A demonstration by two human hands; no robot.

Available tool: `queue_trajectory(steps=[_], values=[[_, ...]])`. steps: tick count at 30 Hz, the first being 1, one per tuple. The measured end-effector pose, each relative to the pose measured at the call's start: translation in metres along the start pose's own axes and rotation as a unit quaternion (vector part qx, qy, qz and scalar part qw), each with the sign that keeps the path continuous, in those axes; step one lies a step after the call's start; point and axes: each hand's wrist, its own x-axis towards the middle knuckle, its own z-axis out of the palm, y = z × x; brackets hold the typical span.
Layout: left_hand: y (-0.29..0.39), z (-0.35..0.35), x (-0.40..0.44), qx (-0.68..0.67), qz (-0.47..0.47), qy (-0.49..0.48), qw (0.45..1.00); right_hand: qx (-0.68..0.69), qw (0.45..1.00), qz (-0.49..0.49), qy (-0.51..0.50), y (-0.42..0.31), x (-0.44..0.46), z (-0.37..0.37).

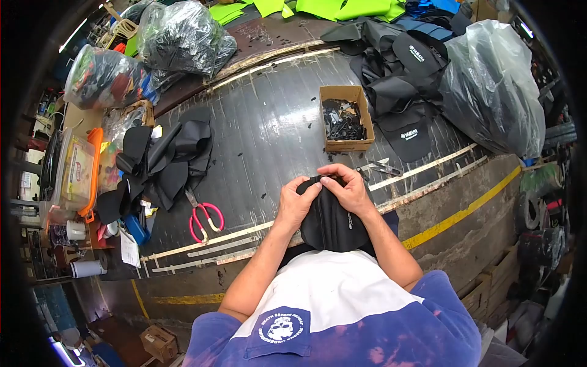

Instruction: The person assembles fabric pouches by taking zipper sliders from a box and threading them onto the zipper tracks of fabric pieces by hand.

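A folded black fabric piece (pixel 327 223) with small white print on its right side hangs upright in front of my body. My left hand (pixel 296 203) pinches its top edge, the thumb pressed against it. Close beside it, my right hand (pixel 348 191) grips the same edge between thumb and fingers, with the index finger reaching over the top. What lies right between the fingertips is too small to make out. Just beyond my right hand is a small cutter-like tool (pixel 386 169) on the table.
An open cardboard box (pixel 348 145) of small black plastic parts stands ahead. Pink-handled scissors (pixel 206 221) and black fabric pieces (pixel 166 153) lie left. Printed black pieces (pixel 408 131) are piled right, near a large plastic bag (pixel 492 85). A metal strip edges the table (pixel 257 122).
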Motion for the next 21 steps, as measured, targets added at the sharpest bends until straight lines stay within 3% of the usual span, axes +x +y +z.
queue_trajectory(steps=[21], values=[[0.0082,0.0006,-0.0009,-0.015,-0.023,-0.004,1.0,-0.02,1.0,0.008,0.014,-0.0027,-0.0011,0.0039]])
